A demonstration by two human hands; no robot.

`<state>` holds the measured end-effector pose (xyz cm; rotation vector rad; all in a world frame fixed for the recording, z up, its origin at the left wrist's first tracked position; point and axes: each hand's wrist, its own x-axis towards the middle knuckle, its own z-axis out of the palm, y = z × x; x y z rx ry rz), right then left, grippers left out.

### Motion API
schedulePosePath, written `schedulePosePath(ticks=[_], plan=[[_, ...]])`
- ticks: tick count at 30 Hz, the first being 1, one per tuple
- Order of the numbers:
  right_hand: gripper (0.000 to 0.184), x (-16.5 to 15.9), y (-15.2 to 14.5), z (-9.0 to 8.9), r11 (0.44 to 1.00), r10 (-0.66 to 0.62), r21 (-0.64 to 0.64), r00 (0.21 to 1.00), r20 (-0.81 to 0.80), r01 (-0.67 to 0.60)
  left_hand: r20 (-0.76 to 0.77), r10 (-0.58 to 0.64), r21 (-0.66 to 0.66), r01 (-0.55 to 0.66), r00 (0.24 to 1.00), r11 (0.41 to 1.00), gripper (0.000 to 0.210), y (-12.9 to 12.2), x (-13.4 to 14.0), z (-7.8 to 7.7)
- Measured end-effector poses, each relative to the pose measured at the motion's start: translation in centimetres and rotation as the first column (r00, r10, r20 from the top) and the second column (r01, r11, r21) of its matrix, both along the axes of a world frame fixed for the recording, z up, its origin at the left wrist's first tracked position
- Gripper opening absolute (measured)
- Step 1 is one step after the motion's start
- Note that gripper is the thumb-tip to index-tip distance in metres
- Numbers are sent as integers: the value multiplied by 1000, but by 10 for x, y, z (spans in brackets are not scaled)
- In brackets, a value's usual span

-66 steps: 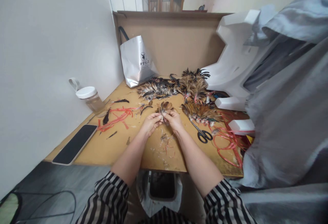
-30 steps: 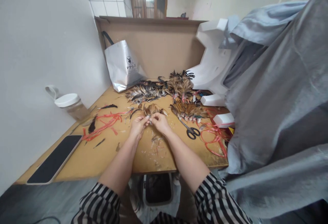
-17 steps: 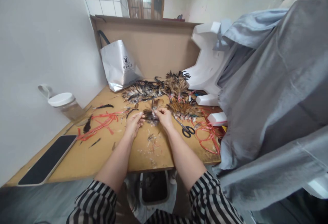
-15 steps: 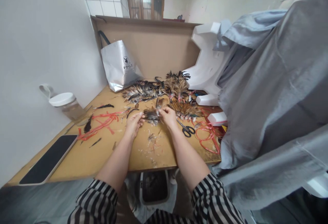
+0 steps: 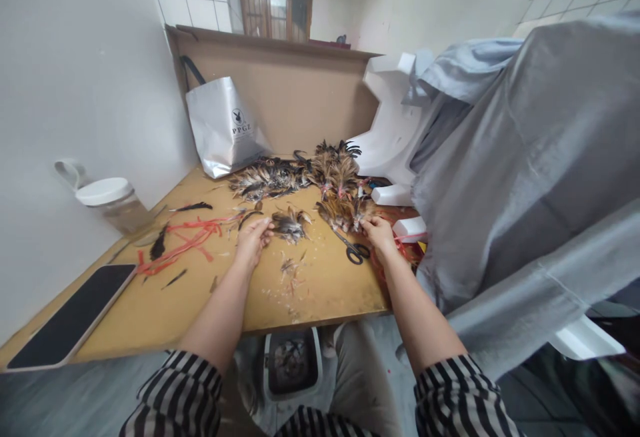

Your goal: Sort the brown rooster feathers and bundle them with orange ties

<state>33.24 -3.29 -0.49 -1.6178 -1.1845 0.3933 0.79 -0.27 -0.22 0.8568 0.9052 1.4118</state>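
Note:
My left hand (image 5: pixel 254 242) is closed in a pinch at the left edge of a small pile of dark and brown feathers (image 5: pixel 290 225). What its fingertips hold, if anything, is too small to make out. Farther right, my right hand (image 5: pixel 380 234) pinches a brown feather (image 5: pixel 363 208) by its pale lower end, over the right end of a row of brown feathers (image 5: pixel 334 212). Black-handled scissors (image 5: pixel 356 252) lie just left of that hand, blades pointing under the row. Loose feather scraps (image 5: pixel 290 269) are scattered nearer the table edge.
Behind lie a larger feather heap (image 5: pixel 265 178) and tied feather bunches (image 5: pixel 335 167). A silver bag (image 5: pixel 220 130), lidded jar (image 5: pixel 113 204), red plastic strips (image 5: pixel 193 240) and phone (image 5: pixel 75 317) are on the left. White foam (image 5: pixel 390 120) and grey cloth (image 5: pixel 490 190) border the right. A bin (image 5: pixel 293 364) stands below.
My right hand has moved right with a brown feather, from the small dark pile to the row of brown feathers. My left hand stays beside the pile. The view has shifted slightly.

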Motion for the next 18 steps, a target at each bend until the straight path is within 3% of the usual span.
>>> schedulePosePath(ticks=[4,10,14,18], plan=[[28,2,4,-9,996,-30,-82,995,94,37,-6,18,-8,-18,1000,1000,36,0,-1,0],[21,2,3,-9,975,-67,-181,944,323,131,-12,9,-10,-9,1000,1000,34,2,-2,-1],[20,6,2,-9,971,-101,-174,944,313,162,-4,11,-6,-11,1000,1000,34,1,-1,-1],[29,13,4,-10,983,-165,-55,976,140,174,-1,15,-7,-15,1000,1000,34,0,-1,0]])
